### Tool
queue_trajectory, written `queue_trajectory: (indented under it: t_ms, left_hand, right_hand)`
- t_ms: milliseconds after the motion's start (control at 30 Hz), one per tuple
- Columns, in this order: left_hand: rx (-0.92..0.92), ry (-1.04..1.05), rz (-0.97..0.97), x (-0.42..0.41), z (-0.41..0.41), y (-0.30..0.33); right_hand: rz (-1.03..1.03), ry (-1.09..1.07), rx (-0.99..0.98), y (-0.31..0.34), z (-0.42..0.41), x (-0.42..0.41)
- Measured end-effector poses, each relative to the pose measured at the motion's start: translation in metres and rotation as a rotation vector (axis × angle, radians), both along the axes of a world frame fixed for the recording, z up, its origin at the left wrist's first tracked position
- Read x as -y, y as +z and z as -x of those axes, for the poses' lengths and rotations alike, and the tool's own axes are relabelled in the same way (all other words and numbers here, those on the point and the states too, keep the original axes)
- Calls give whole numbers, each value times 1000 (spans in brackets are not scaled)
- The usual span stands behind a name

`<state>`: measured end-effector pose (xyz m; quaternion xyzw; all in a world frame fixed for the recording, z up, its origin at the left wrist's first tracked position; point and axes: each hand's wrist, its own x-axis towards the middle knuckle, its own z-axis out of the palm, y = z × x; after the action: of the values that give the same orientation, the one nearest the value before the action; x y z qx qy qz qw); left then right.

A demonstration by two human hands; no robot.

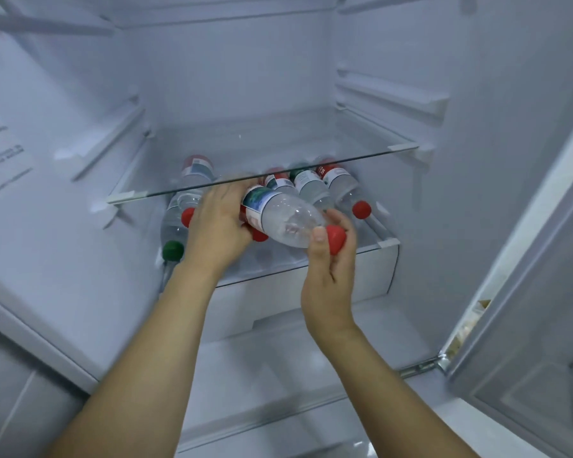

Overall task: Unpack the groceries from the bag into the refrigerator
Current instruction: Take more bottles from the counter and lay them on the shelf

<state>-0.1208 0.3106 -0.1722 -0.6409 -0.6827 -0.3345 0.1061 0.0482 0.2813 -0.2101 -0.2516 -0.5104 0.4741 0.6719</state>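
Inside the open refrigerator, I hold a clear water bottle [285, 219] with a red cap on its side, just above the lower glass shelf [386, 243]. My right hand [331, 259] grips its red cap end. My left hand [217, 223] is curled round its labelled body from the left. Several more water bottles lie on that shelf: a green-capped bottle [172, 233] at the far left, a red-capped one [187, 201] beside it, and others at the right, one with a red cap [361, 209]. The grocery bag is out of view.
An upper glass shelf [311, 166] spans the compartment just above the bottles and my left hand. A white drawer front [311, 292] sits below the lower shelf. The refrigerator door [526, 309] stands open at the right. Shelf rails [391, 97] line the side walls.
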Motion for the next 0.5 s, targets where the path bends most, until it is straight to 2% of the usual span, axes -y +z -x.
queue_trajectory:
  t_ms: [100, 200, 300, 367, 500]
  left_hand:
    - [-44, 127, -26, 1, 7, -14]
    - [-40, 264, 82, 3, 8, -15]
    - [-24, 229, 185, 2, 10, -1]
    - [31, 199, 182, 7, 12, 7]
    - [185, 228, 170, 18, 17, 10]
  right_hand:
    - [32, 132, 87, -7, 4, -1]
    - [4, 169, 214, -11, 9, 2]
    - [-16, 219, 346, -10, 16, 4]
    - [-35, 263, 445, -9, 18, 0]
    - [-211, 316, 738, -11, 27, -15]
